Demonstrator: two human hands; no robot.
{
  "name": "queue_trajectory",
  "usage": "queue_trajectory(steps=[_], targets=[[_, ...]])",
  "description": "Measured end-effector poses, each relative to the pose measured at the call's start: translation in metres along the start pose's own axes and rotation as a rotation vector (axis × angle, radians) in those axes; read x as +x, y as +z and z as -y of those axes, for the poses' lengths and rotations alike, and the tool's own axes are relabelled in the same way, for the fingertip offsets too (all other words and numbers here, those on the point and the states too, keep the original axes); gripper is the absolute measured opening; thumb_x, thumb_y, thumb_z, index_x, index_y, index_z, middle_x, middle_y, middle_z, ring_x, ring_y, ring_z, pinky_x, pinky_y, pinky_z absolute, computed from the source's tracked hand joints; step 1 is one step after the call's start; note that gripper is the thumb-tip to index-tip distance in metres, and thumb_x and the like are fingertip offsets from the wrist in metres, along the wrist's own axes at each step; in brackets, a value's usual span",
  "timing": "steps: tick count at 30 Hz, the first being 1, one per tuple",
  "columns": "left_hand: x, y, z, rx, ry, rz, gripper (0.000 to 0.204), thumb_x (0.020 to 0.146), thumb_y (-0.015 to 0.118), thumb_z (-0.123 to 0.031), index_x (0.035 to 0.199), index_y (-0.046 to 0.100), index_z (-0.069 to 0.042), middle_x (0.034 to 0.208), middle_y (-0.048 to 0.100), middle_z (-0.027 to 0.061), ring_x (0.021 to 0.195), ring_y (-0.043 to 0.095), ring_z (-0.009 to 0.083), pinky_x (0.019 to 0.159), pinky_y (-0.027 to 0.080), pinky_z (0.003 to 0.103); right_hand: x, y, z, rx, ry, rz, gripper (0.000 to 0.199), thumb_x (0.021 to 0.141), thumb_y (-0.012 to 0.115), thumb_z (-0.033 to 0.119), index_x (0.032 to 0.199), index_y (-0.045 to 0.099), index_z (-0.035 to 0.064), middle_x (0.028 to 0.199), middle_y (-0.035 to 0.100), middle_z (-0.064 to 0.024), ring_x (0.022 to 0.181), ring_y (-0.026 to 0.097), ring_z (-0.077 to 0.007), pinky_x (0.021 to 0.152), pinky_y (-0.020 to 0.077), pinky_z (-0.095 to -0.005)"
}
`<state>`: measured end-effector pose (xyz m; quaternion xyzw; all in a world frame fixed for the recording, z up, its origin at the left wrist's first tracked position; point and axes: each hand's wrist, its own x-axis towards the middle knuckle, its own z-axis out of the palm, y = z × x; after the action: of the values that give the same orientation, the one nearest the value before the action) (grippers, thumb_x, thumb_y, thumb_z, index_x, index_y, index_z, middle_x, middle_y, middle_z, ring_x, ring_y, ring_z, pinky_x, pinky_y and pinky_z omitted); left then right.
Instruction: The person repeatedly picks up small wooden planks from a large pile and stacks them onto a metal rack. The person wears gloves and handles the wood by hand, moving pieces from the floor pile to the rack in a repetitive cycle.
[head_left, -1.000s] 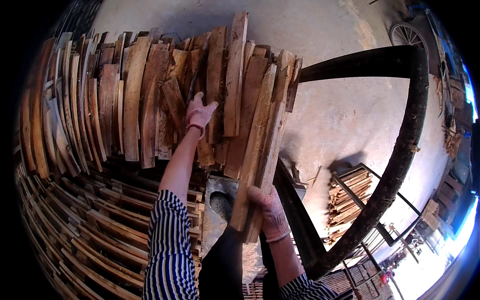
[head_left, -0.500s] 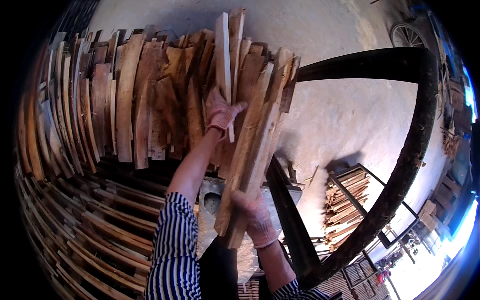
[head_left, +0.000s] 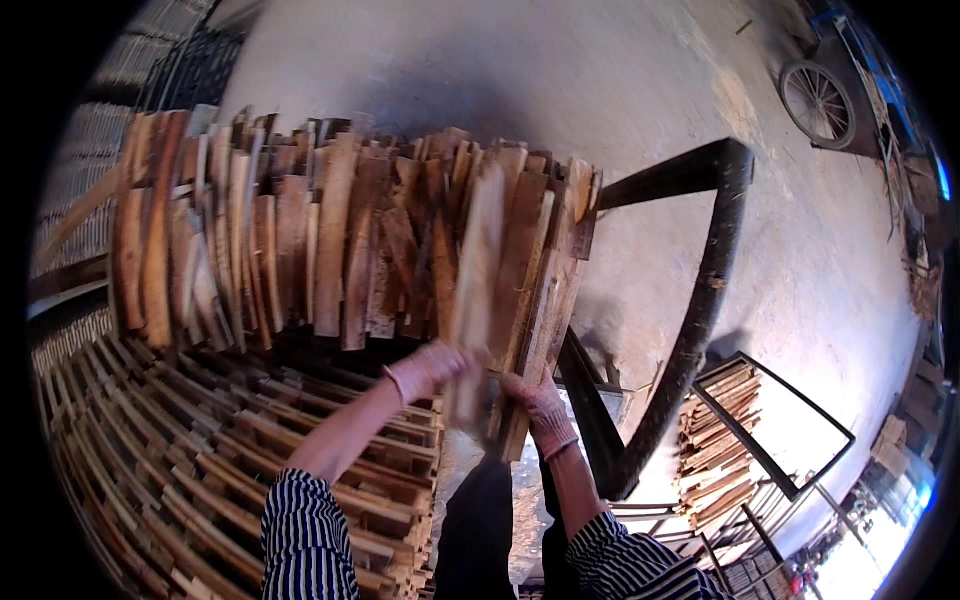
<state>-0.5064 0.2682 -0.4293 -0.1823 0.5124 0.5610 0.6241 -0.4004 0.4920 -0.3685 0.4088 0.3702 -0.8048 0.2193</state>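
Note:
My left hand [head_left: 430, 369], in a pinkish knit glove, is closed at the lower part of a pale wooden plank [head_left: 477, 270] smeared by motion. Its fingertips are blurred against the wood. Just to the right, my gloved right hand [head_left: 546, 412] grips the lower ends of long wooden planks [head_left: 532, 290], its thumb across their near side. These planks lean up at the right end of a row of rough wooden boards [head_left: 330, 240] standing side by side. How many planks the right hand holds is hidden.
Layered rows of wooden strips [head_left: 230, 440] fill the lower left. A black metal frame [head_left: 690, 300] rises close on the right. Beyond it, another pile of wood pieces [head_left: 720, 450] lies inside a thin dark frame. A spoked wheel [head_left: 818, 104] is at the far right.
My left hand has come down and nearer, beside the right hand, bringing a pale plank along. The right hand stays on the planks' lower ends. The view has shifted, showing more on the left.

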Motion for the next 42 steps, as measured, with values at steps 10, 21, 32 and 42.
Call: queue_trajectory(steps=[10, 21, 32, 42], targets=[[-0.224, 0.209, -0.071, 0.082, 0.177, -0.426, 0.076, 0.082, 0.089, -0.026, 0.135, 0.050, 0.012, 0.113, 0.071, 0.0184, 0.098, 0.070, 0.0224, 0.086, 0.058, 0.033, -0.195, 0.059, 0.066, 0.082, 0.078, 0.146, 0.045, 0.095, 0.075, 0.034, 0.127, 0.067, 0.0030, 0.117, 0.072, -0.0084, 0.101, 0.072, -0.0199, 0.090, 0.0606, -0.0340], [-0.494, 0.251, -0.065, -0.671, 0.882, -0.532, 0.066, 0.096, 0.073, -0.034, 0.147, 0.049, 0.000, 0.138, 0.063, 0.0149, 0.128, 0.059, 0.0239, 0.117, 0.043, 0.040, -0.426, 0.160, 0.131, -0.859, -0.289, 0.688, 0.117, 0.072, 0.093, 0.017, 0.162, 0.019, 0.0069, 0.145, 0.054, -0.0151, 0.129, 0.057, -0.0258, 0.106, 0.0515, -0.0386], [-0.773, 0.286, 0.115, -0.645, 1.586, -1.127, 0.062, 0.090, 0.080, -0.031, 0.135, 0.054, 0.002, 0.107, 0.067, 0.0012, 0.100, 0.061, 0.0103, 0.094, 0.053, 0.030, -0.539, 0.326, 0.004, -1.094, -0.746, 1.216, 0.117, 0.069, 0.091, 0.024, 0.161, 0.023, -0.0002, 0.146, 0.056, -0.0177, 0.128, 0.059, -0.0280, 0.108, 0.0484, -0.0400], [-0.904, 0.284, 0.332, -0.332, 1.401, -1.546, 0.090, 0.073, 0.094, -0.025, 0.145, 0.047, 0.001, 0.129, 0.064, 0.0116, 0.113, 0.062, 0.0205, 0.103, 0.051, 0.037, -0.658, 0.475, -0.187, -1.237, -0.581, 1.653, 0.106, 0.068, 0.096, 0.024, 0.152, 0.037, -0.0012, 0.132, 0.063, -0.0187, 0.121, 0.063, -0.0260, 0.105, 0.0511, -0.0398]])
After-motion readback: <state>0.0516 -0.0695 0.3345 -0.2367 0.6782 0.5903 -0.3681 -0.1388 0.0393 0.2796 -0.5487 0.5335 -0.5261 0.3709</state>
